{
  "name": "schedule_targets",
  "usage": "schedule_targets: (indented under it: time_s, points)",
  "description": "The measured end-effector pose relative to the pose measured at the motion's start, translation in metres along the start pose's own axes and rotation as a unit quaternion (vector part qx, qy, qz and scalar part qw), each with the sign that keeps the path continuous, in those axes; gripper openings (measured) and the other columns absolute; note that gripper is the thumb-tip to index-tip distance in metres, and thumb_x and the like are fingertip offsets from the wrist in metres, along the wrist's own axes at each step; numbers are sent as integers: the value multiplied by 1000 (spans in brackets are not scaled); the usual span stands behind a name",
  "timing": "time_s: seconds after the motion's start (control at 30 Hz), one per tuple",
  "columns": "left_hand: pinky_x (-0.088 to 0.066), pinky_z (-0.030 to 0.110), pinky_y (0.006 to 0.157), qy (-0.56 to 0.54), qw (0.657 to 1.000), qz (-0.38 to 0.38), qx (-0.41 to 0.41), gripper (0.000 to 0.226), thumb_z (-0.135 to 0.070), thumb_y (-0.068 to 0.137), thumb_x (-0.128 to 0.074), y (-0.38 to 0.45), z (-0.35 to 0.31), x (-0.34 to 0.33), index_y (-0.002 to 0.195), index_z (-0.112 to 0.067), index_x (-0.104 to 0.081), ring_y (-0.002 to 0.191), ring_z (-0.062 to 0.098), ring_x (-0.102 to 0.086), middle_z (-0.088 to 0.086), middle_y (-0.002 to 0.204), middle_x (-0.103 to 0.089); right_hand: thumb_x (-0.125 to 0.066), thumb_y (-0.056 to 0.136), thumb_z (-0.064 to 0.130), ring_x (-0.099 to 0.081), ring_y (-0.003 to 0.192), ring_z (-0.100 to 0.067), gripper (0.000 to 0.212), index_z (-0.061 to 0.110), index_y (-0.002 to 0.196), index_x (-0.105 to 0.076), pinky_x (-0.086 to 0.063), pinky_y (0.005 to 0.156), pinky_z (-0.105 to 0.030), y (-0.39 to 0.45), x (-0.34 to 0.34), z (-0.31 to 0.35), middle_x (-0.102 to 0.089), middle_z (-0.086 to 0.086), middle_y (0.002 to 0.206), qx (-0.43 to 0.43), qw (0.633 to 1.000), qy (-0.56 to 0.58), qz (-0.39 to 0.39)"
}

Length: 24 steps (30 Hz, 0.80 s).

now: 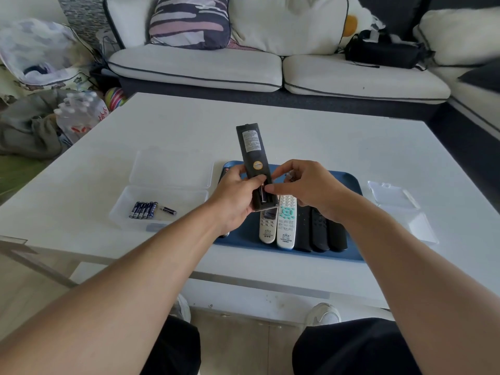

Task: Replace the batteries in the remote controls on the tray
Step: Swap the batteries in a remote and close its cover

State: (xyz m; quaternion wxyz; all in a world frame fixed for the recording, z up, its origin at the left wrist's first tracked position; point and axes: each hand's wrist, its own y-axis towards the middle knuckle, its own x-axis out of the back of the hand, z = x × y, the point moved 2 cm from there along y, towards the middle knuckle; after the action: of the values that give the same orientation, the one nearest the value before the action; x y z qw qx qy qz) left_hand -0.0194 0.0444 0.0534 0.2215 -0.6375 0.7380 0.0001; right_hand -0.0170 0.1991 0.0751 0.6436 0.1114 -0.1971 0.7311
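Black remote, back side up, gripped in my left hand above the blue tray on the table. Right hand fingertips pinch at its open battery compartment. Spare batteries sit in the clear box left of the tray.

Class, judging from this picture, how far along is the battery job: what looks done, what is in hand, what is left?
Done: the black remote has its battery bay open. In hand: the left hand holds it while the right hand works at a battery in the bay. Left: five remotes on the tray; spare batteries wait in the box.
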Motion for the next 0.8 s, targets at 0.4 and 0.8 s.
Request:
schedule_targets:
  time_s: [0.4,0.8]
  points:
    - [-59,46,73,-22,1000,4,-16,24,14,96,-47,-2,-8,1,105,-8,-51,84,28,-67,12,98,-66,-78,86,24,-41,65,-18,12,19,95,-71,-38,55,-27,2,4,-5,-51,-3,78,-26,999,35,-13]
    - [-61,43,77,-29,998,-31,-40,44,13,96,-50,3,-8,11,132,-9,-41,86,27,-75,15,114,-69,-57,97,-5,-70,79,-20,28,9,121,-60,-55,65,-21,1,4,-1,-76,-7,98,12,993,116,14]
